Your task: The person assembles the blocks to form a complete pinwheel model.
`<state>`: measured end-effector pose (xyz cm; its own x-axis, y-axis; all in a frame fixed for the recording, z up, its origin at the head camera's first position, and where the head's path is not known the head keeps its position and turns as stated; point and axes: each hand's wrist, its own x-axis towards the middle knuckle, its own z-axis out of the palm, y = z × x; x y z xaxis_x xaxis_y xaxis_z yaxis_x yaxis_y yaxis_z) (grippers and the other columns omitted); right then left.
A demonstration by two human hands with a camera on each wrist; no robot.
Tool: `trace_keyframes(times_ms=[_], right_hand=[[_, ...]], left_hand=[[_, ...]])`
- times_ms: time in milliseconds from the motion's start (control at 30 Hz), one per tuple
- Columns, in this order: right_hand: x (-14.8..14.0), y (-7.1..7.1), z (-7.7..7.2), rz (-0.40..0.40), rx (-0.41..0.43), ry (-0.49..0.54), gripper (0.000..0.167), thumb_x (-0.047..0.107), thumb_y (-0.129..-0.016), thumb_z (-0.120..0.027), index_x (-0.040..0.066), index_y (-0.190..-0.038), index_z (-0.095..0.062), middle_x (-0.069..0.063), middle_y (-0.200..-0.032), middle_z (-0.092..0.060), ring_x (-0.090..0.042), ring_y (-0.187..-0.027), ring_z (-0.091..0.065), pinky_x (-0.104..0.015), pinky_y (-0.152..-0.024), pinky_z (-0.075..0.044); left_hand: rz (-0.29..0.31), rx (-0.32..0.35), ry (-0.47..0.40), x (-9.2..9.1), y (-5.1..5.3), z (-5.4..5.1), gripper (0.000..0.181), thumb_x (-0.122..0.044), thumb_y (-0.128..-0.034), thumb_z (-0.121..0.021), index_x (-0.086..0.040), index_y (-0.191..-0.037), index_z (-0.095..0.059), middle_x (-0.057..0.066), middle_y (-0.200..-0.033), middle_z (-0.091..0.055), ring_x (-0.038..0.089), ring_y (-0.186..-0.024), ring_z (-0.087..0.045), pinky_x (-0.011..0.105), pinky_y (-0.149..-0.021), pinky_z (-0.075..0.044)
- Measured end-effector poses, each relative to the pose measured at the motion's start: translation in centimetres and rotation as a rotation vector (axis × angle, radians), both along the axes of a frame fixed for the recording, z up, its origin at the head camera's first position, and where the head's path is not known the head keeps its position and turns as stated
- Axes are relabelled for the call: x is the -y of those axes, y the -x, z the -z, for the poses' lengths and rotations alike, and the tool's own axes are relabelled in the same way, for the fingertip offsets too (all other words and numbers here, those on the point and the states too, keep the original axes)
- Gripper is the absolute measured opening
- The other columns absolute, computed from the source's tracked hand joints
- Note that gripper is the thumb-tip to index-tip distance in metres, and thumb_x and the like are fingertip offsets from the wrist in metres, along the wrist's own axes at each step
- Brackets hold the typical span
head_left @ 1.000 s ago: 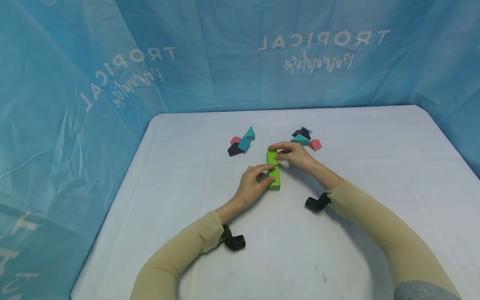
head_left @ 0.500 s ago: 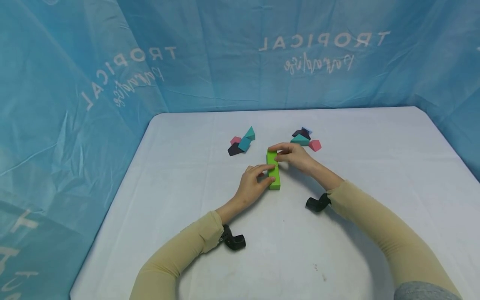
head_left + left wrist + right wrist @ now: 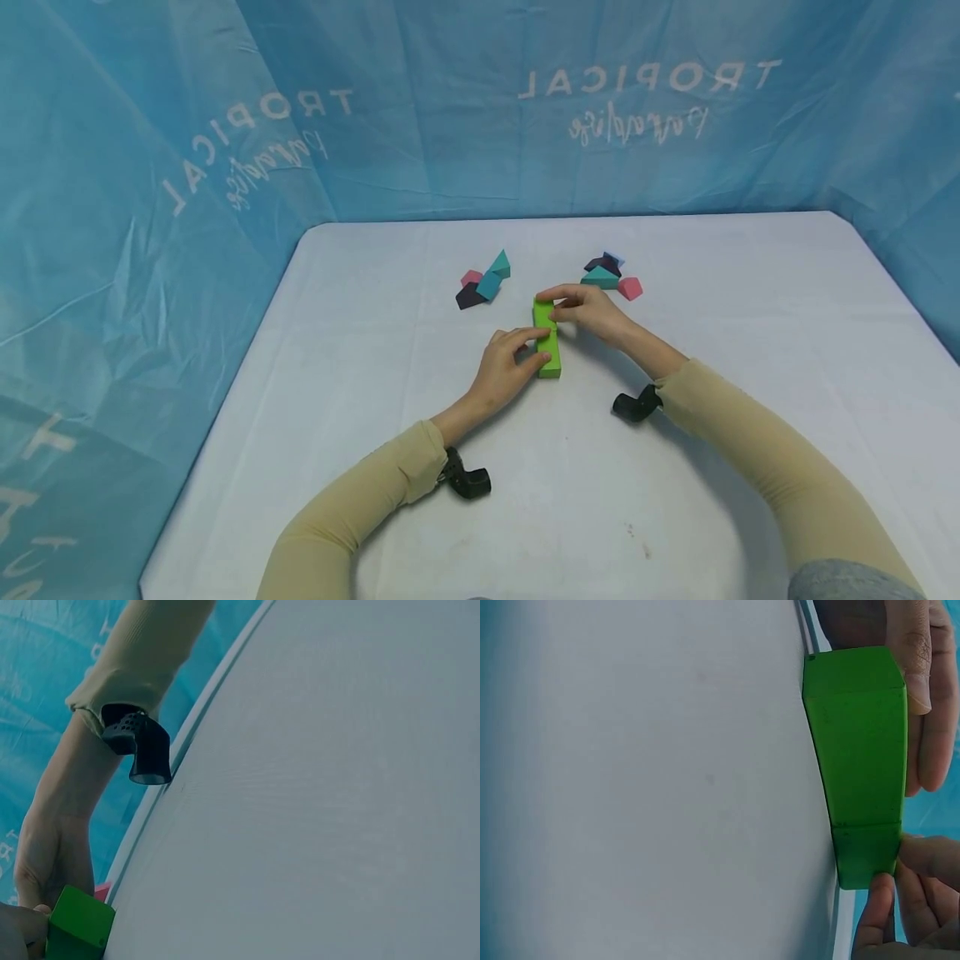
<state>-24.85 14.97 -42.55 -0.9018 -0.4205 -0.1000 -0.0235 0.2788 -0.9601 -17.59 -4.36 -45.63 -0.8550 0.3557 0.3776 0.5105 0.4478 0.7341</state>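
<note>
Two green blocks sit end to end mid-table, the left hand (image 3: 501,367) pinching the near green block (image 3: 553,358) and the right hand (image 3: 591,310) pinching the far green block (image 3: 543,313). Beyond them are two little clusters of coloured blocks, a left cluster (image 3: 488,286) and a right cluster (image 3: 600,279). White tabletop (image 3: 375,333) (bit smudgy up front), with a wrinkly blue curtain (image 3: 450,108) around it, its lettering reading backwards.

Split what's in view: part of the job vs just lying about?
In the job:
near green rectangular block, touched by left hand
far green rectangular block, touched by right hand

Apparently lying about:
left teal triangular block, blue rectangular block, dark pentagonal block, pink angular block
right teal triangular block, dark angular block, light-blue block, pink pentagonal block
</note>
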Motion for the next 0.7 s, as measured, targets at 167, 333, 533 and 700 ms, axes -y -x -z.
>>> trace_keyframes(times_ms=[167,333,533,700], right_hand=[[0.0,-0.1,0.3,0.005,-0.021,-0.009,0.032,0.004,-0.091,-0.061,0.002,-0.123,-0.062,-0.012,-0.128,-0.056,-0.029,-0.109,-0.049,-0.044,-0.093,-0.040],[0.1,-0.3,-0.3,0.016,-0.043,0.001,0.032,0.008,-0.091,-0.063,0.005,-0.122,-0.063,-0.009,-0.126,-0.058,-0.026,-0.110,-0.050,-0.045,-0.095,-0.039],[-1.5,0.4,-2.9,0.229,-0.044,0.255,0.031,0.022,-0.092,-0.064,0.006,-0.119,-0.063,-0.007,-0.119,-0.061,-0.019,-0.108,-0.052,-0.046,-0.098,-0.036],[-5.2,1.2,-4.3,0.455,-0.001,0.393,0.040,0.025,-0.093,-0.062,0.001,-0.124,-0.054,-0.006,-0.112,-0.059,-0.017,-0.097,-0.051,-0.030,-0.092,-0.040]], left_hand=[[0.001,-0.014,0.017,0.1,-0.1,0.0,0.036,-0.018,-0.0872,-0.070,-0.009,-0.121,-0.064,0.004,-0.120,-0.063,0.018,-0.092,-0.050,0.029,-0.078,-0.043],[-0.005,-0.037,0.030,0.2,0.0,-0.6,0.037,-0.021,-0.0876,-0.069,-0.009,-0.122,-0.064,0.004,-0.120,-0.063,0.020,-0.092,-0.051,0.029,-0.076,-0.044],[-0.026,-0.005,-0.033,0.4,1.6,-2.3,0.039,-0.022,-0.0888,-0.068,-0.010,-0.125,-0.062,0.002,-0.123,-0.061,0.023,-0.099,-0.052,0.036,-0.083,-0.045],[-0.029,0.090,-0.001,0.3,2.8,-2.4,0.045,-0.024,-0.0880,-0.069,-0.012,-0.130,-0.059,0.000,-0.127,-0.059,0.021,-0.103,-0.051,0.033,-0.086,-0.043]])
